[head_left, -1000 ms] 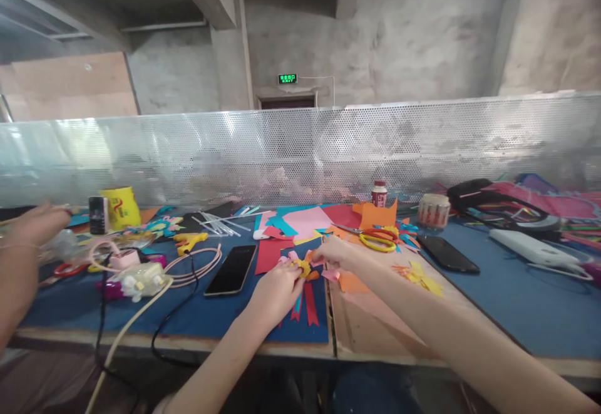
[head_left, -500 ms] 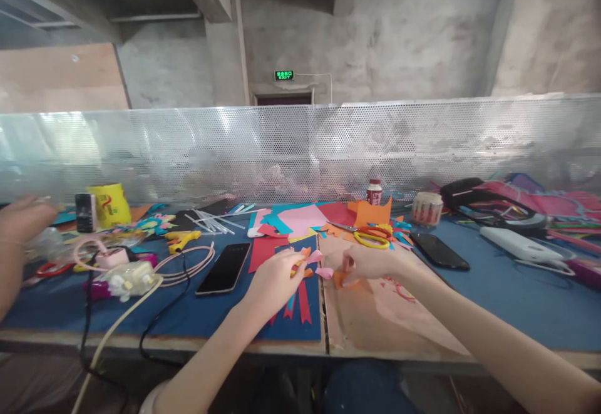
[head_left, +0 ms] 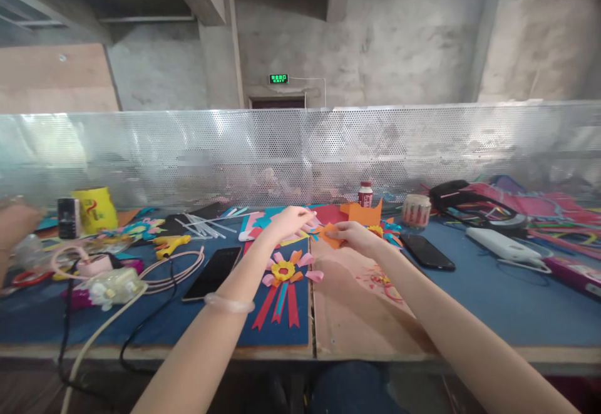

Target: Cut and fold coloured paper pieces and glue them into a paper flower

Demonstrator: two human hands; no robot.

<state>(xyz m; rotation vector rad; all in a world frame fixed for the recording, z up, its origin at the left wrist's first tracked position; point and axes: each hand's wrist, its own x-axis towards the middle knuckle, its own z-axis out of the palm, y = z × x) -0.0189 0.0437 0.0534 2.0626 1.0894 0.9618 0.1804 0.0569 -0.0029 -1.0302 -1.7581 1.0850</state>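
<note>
On the left part of the blue tabletop [head_left: 282,337], close to the seam with the brown board [head_left: 357,332], lies one paper flower [head_left: 283,270], with one yellow centre and with pink and orange petals around it. Below it spread three tails [head_left: 293,306]: two are red at the outer sides, and one between them shows blue over red. Beyond this flower are the two hands of the person. The right hand [head_left: 354,237] pinches one orange paper piece [head_left: 330,236] above the brown board; the left hand [head_left: 295,223] is over the coloured sheets [head_left: 259,220], its fingers bent, and whether they grip something I cannot tell. One pale bracelet [head_left: 229,304] is around the left forearm. Two black smartphones lie flat, one [head_left: 212,274] partly behind the left forearm and one [head_left: 427,252] to the right of the right hand. Near the back stand one red-capped bottle [head_left: 365,194] and one jar [head_left: 416,211]. On the left side there are one yellow glue gun [head_left: 171,245], several translucent sticks [head_left: 203,226], too crossed for a sure count, and one yellow container [head_left: 95,210]. At the left edge one blurred hand of another person [head_left: 21,217] is visible; its grip I cannot tell.
</note>
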